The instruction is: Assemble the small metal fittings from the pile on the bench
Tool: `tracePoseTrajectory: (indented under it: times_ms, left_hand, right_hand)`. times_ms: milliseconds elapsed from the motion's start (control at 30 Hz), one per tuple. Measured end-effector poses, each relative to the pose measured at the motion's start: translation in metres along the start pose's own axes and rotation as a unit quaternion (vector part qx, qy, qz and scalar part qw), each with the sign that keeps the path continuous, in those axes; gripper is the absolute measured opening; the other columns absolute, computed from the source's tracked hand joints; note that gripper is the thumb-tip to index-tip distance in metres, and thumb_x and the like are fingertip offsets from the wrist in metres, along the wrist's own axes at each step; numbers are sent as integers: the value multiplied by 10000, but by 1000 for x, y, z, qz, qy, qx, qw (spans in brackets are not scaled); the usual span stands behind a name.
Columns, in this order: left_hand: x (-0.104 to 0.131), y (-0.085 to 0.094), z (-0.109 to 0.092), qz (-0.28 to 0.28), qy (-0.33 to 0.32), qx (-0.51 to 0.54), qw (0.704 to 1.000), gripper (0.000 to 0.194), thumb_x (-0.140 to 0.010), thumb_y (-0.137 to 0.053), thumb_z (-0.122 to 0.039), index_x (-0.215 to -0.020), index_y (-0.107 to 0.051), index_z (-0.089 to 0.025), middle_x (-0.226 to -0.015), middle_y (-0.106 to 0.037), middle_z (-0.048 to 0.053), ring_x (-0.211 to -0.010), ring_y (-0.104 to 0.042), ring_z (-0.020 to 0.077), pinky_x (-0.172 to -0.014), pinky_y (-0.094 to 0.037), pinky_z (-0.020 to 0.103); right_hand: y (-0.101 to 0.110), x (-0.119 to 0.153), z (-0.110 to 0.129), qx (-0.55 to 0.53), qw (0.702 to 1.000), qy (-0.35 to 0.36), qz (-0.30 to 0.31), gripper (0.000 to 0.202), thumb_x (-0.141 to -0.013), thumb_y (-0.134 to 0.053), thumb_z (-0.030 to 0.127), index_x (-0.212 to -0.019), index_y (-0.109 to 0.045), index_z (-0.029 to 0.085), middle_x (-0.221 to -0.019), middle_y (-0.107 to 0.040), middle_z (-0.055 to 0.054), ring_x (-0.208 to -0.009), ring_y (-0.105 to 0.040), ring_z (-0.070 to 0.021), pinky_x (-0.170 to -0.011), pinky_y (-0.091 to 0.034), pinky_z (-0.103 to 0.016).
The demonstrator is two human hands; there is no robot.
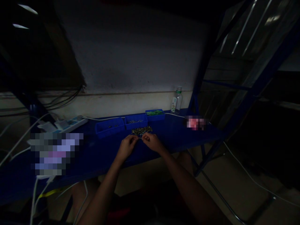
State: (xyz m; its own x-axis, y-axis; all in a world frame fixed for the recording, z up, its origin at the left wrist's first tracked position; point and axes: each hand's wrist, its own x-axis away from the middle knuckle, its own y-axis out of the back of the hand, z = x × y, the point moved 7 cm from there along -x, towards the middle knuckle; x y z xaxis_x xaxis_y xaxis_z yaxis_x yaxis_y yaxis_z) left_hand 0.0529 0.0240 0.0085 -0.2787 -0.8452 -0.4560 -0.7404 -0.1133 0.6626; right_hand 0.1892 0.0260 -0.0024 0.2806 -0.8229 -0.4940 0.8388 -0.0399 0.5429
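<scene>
Near the front of the blue table, my left hand [127,146] and my right hand [152,142] are close together with fingertips pinched. A thin, pale, rod-like piece [140,138] spans the small gap between them, and both hands grip its ends. It is too small and dark to tell its kind. Just beyond my fingers lies a heap of small, shiny, brass-coloured metal parts [142,130]. Behind the heap stands a blue bin [136,126] with thin metal pieces in it. Another blue bin [109,130] to its left holds a few small parts.
At the back, a third blue bin [155,118] holds green pieces. A clear bottle [177,103] stands against the wall. A white power strip [72,122] with cables lies at the left. Blurred-out items are at both sides of the blue table [93,159]. Blue posts frame the table.
</scene>
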Motion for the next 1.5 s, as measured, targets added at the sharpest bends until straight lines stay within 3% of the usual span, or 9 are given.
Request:
tracePoseTrajectory:
  times_ms: [100, 300, 533, 967, 1133, 1267, 1500]
  left_hand:
    - [1, 3, -4, -15, -13, 23, 1000, 245, -829, -479, -355, -892, -623, -168, -896, -640, 57, -830, -585, 181, -752, -430, 276]
    - [4, 1, -18, 16, -39, 58, 997, 241, -809, -522, -364, -879, -652, -174, -839, -628, 45, -788, -582, 165, -734, -440, 268]
    - [5, 0, -18, 19, -32, 70, 997, 266, -781, -556, -390, -902, -658, -175, -820, -621, 43, -750, -575, 159, -686, -445, 258]
    - [3, 5, -19, -8, -35, 64, 997, 245, -797, -533, -381, -866, -650, -177, -802, -619, 35, -758, -572, 162, -694, -432, 259]
    - [3, 8, -6, -37, 4, 54, 998, 281, -811, -497, -395, -907, -624, -164, -855, -639, 51, -778, -585, 170, -714, -443, 270]
    - [2, 1, -1, 2, 8, 20, 1000, 283, -813, -477, -394, -893, -630, -169, -844, -656, 54, -763, -600, 178, -701, -449, 272]
    - [1, -9, -2, 54, -3, -9, 998, 247, -789, -495, -343, -875, -654, -175, -870, -674, 58, -782, -614, 189, -726, -457, 280]
  right_hand:
    - [-6, 0, -3, 15, 1000, -8, 27, 85, -817, -492, 230, -829, -567, 192, -737, -629, 11, -656, -571, -102, -610, -398, -188]
    - [-12, 2, -1, 43, 997, 9, 57, 79, -831, -481, 220, -840, -555, 195, -759, -632, 3, -658, -567, -105, -588, -370, -186]
    - [-12, 2, -2, 62, 996, 5, 64, 95, -823, -483, 188, -884, -553, 205, -803, -634, -5, -692, -566, -116, -603, -364, -191]
    - [-10, 1, 5, 40, 997, 16, 63, 86, -831, -510, 259, -845, -562, 193, -788, -631, 2, -679, -565, -103, -612, -372, -189]
    - [-3, -1, 3, 1, 1000, 7, 18, 131, -859, -468, 280, -874, -566, 194, -778, -628, 3, -712, -577, -109, -651, -400, -195]
    - [4, -1, 3, -9, 1000, -6, -20, 135, -858, -466, 283, -886, -566, 198, -818, -631, -5, -764, -584, -119, -696, -416, -212]
    - [4, 0, 8, -4, 1000, 14, -7, 103, -828, -474, 228, -846, -569, 193, -787, -622, 7, -713, -571, -106, -675, -415, -201]
